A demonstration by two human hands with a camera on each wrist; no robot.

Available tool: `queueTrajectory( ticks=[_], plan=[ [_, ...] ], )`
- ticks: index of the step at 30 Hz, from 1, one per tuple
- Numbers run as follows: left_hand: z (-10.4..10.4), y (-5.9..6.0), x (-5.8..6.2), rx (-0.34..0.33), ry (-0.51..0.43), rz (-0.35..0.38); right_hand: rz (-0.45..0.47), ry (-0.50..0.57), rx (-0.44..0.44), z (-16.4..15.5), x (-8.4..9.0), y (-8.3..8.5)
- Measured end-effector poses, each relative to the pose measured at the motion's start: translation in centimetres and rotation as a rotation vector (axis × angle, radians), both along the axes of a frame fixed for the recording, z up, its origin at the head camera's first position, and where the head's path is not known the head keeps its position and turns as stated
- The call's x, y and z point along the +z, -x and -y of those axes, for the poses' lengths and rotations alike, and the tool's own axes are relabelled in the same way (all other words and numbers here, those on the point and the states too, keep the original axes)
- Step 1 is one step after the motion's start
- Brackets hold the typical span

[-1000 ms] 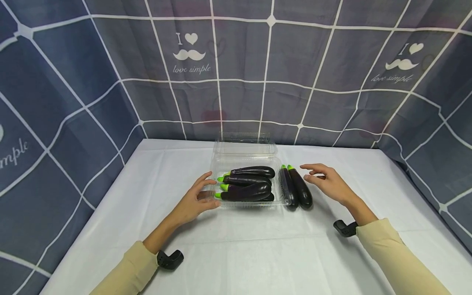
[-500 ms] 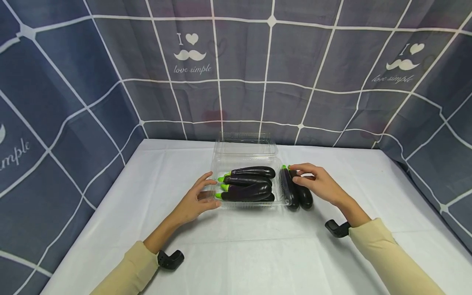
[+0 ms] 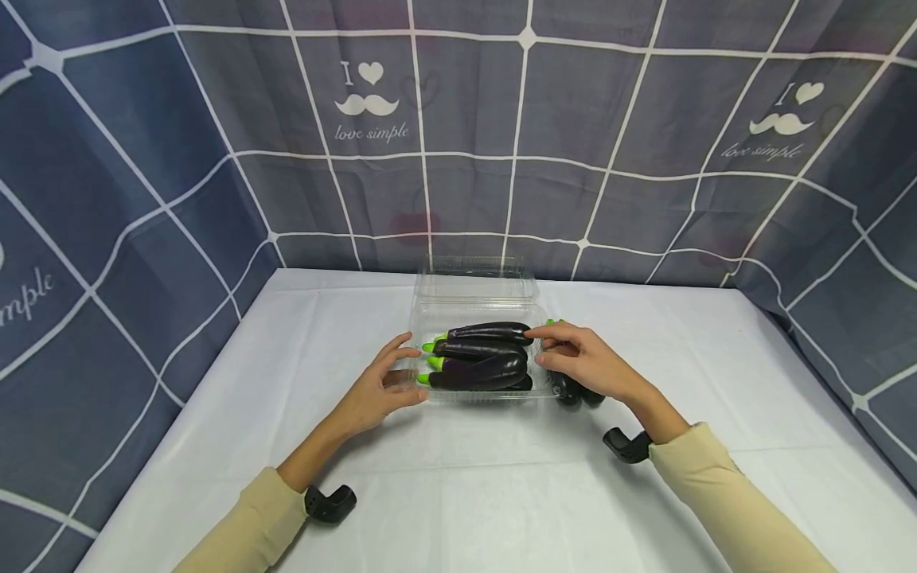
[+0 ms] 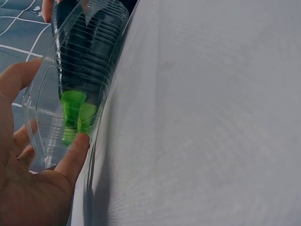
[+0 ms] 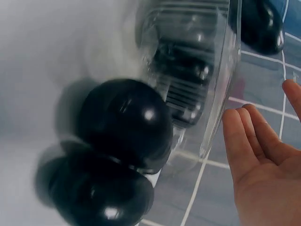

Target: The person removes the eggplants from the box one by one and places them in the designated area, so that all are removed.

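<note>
A clear plastic clamshell container (image 3: 430, 316) lies with its lid (image 3: 476, 288) tipped back. Several dark eggplants (image 3: 478, 372) lie inside it, green stem ends to the left. My left hand (image 3: 372, 394) holds the container's left end, thumb at the near side and fingers at the rim and end wall. My right hand (image 3: 591, 364) hovers over the container's right edge, index fingertip by the farthest eggplant's rounded end; whether it touches is unclear. Its fingers are extended and hold nothing. Beneath it, two more eggplants (image 3: 566, 390) lie on the table beside the container, partly covered.
A white cloth covers the table (image 3: 466, 493). Behind it and along both sides hangs a dark grey-blue curtain (image 3: 466, 103) with white grid lines. A black wrist camera (image 3: 331, 504) sits at the left cuff, another black camera (image 3: 626, 446) at the right.
My right hand has moved left, from beside the two loose eggplants across them to the container's right edge. The left hand, the container and the eggplants stay as they were.
</note>
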State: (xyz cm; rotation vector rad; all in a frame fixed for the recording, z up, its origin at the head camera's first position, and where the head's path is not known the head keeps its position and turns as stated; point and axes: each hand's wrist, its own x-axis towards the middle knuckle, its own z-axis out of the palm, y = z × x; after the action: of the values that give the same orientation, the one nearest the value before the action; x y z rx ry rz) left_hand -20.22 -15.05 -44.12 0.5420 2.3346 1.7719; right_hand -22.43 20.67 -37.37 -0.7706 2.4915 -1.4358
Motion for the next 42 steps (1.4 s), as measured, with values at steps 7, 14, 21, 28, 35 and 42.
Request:
queueTrajectory(
  ticks=[7, 14, 21, 28, 35, 42],
  plan=[
    [0.1, 0.0, 0.0, 0.007, 0.005, -0.003, 0.02, -0.004, 0.048, 1.6, 0.2, -0.3],
    [0.0, 0.0, 0.1, 0.01, 0.008, 0.002, 0.0, 0.012, 0.098, 2.5, 0.7, -0.2],
    [0.1, -0.1, 0.0, 0.011, 0.008, -0.004, -0.042, -0.036, 0.133, 3.8, 0.8, 0.1],
    [0.0, -0.1, 0.1, 0.007, 0.008, 0.001, -0.035, -0.064, 0.142, 5.1, 1.4, 0.1],
    [0.0, -0.1, 0.1, 0.01, 0.003, 0.007, -0.021, -0.07, 0.182, 6.6, 1.0, 0.3],
    [-0.1, -0.1, 0.1, 0.007, 0.0, 0.008, -0.074, -0.086, 0.21, 7.3, 0.2, 0.5]
  ],
)
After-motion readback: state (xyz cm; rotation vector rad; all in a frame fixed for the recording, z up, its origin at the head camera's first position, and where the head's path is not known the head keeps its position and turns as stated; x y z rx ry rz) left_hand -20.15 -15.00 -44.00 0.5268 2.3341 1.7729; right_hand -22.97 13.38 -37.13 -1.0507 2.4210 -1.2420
